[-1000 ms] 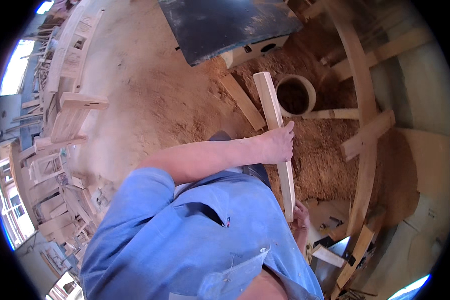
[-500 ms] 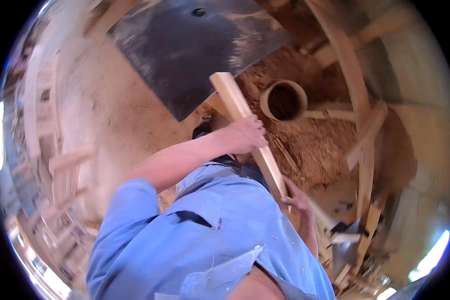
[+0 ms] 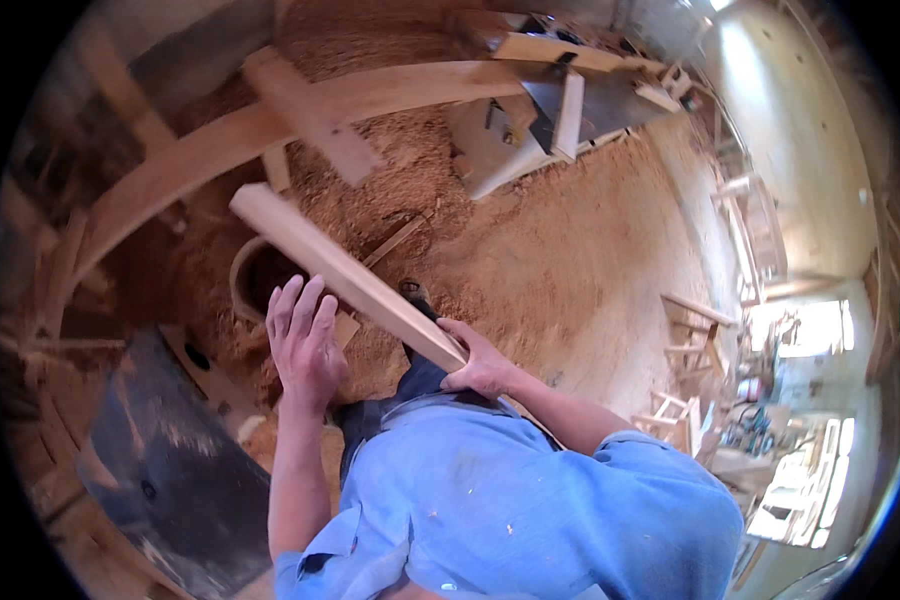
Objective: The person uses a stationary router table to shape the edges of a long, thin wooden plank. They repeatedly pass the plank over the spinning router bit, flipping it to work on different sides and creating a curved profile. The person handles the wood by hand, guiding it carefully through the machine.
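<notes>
A long squared wooden bar (image 3: pixel 345 275) slants in front of my body, its far end up to the left. My right hand (image 3: pixel 480 362) is closed round its near end, close to my waist. My left hand (image 3: pixel 307 345) is raised just left of the bar, fingers stretched and apart, with nothing in it. Below the bar's far half, partly hidden by it and by my left hand, is a round open-topped container (image 3: pixel 242 285) with a dark inside.
A dark flat metal sheet (image 3: pixel 185 475) with a hole lies at my lower left. Sawdust (image 3: pixel 410 150) covers the ground ahead. A long wooden beam (image 3: pixel 200 150) crosses the far left, with a board (image 3: pixel 310 115) over it. Wooden stools (image 3: pixel 700 340) stand to the right.
My view has turned to the right, so the metal sheet now appears at lower left. My left hand has let go of the wooden bar and opened; my right hand still holds its near end.
</notes>
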`<act>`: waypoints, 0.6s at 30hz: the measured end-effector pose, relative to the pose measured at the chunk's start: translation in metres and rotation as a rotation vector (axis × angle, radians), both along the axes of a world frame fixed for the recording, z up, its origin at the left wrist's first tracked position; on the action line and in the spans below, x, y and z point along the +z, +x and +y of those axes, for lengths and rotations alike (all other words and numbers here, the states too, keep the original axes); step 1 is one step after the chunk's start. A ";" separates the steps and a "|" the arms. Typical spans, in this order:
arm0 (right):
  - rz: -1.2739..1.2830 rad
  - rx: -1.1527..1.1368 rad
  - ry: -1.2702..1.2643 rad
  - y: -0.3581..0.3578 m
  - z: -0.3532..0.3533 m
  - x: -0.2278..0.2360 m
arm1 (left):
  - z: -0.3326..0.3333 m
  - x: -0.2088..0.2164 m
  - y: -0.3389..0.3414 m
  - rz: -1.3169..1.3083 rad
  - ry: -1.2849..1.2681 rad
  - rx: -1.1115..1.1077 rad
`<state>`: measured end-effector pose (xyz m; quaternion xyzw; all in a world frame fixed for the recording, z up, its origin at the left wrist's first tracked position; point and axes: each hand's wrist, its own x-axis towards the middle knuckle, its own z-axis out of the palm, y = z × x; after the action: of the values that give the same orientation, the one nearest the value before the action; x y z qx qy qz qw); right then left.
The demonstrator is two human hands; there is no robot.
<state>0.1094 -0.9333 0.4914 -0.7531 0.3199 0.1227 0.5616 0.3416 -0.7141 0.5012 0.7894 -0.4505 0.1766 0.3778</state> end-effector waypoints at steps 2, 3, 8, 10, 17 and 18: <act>0.001 -0.232 -0.012 -0.005 -0.026 -0.018 | -0.037 -0.007 0.002 0.106 -0.039 -0.036; -0.089 -0.324 -0.058 -0.014 -0.048 -0.042 | -0.054 -0.015 0.000 0.173 -0.010 -0.074; -0.203 -0.709 -0.144 0.023 -0.191 -0.074 | -0.067 -0.097 -0.020 0.475 0.300 -0.103; -0.218 -0.839 -0.176 0.038 -0.267 -0.064 | -0.069 -0.114 -0.041 0.572 0.336 -0.040; -0.002 -0.934 -0.701 0.120 -0.511 -0.048 | -0.150 -0.099 -0.046 0.855 0.350 0.206; 0.102 -0.889 -0.730 0.123 -0.544 -0.047 | -0.169 -0.095 -0.043 0.899 0.339 0.223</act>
<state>0.2328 -1.4770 0.4441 -0.6845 0.6539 -0.2073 0.2469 0.2987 -0.8835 0.4060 0.8812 -0.1780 -0.2181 0.3798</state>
